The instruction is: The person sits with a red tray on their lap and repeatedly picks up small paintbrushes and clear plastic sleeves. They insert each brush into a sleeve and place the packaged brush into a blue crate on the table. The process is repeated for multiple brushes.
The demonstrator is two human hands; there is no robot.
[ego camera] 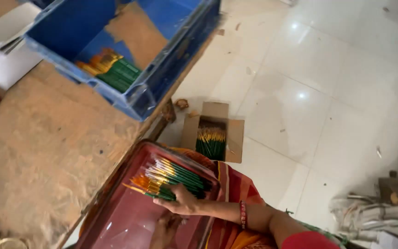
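Right hand [184, 201] grips green brushes [171, 180], bristles pointing left.

A bundle of green-handled paintbrushes [171, 179] with gold ferrules and orange bristle tips lay fanned and tilted across the upper part of a dark red plastic tray [125, 216], bristles pointing left, gripped at the handle end from underneath.

A red beaded bangle [242, 214] circles the right wrist; a red sleeve [307, 240] covers the upper arm, over orange-red striped cloth [236, 184].
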